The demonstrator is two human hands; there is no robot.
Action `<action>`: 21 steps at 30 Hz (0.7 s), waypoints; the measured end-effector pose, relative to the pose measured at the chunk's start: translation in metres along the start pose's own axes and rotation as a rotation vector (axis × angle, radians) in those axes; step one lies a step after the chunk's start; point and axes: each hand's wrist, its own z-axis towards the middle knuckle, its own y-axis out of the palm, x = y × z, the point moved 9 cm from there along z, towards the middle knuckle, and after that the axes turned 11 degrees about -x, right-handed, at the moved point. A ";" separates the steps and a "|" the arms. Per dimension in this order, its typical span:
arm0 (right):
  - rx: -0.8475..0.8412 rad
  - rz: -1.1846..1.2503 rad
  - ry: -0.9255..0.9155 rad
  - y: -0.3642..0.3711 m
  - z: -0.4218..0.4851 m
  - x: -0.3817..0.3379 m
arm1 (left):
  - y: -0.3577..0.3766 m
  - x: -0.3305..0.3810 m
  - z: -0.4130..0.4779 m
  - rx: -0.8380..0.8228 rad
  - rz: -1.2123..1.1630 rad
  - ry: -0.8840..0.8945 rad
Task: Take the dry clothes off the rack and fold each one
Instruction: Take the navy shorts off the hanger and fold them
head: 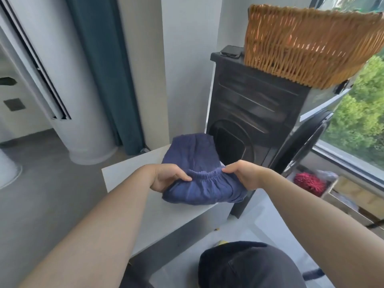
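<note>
- We see a black washer (249, 113) by the window, its round door swung open to the right.
- A wicker basket (307, 44) stands on top of the washer.
- A teal curtain (104, 69) hangs by the wall on the left.
- A white table (128, 177) stands in front of the washer.
- The blue garment (195, 154) lies partly on the table's far end; we hold its gathered elastic band raised between both hands.
- Our left hand (168, 176) pinches the band's left end, thumb on top and fingers curled beneath.
- Our right hand (243, 173) pinches the band's right end, thumb and fingers pressed together on the cloth.
- A red fuzzy thing (309, 182) lies low by the window.
- A dark phone (231, 51) lies on the washer, just beside the basket.
</note>
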 end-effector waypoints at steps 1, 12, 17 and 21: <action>-0.034 -0.031 0.040 0.003 0.003 0.003 | -0.001 -0.005 0.001 -0.041 0.027 -0.039; 0.222 -0.135 -0.092 -0.040 0.075 -0.031 | -0.079 0.015 0.029 0.314 -0.001 0.105; 0.486 -0.227 -0.267 -0.071 0.104 -0.045 | -0.123 0.038 0.028 0.918 0.385 0.196; 0.599 -0.852 -0.222 -0.057 0.125 -0.036 | -0.105 0.039 0.060 1.008 0.975 0.125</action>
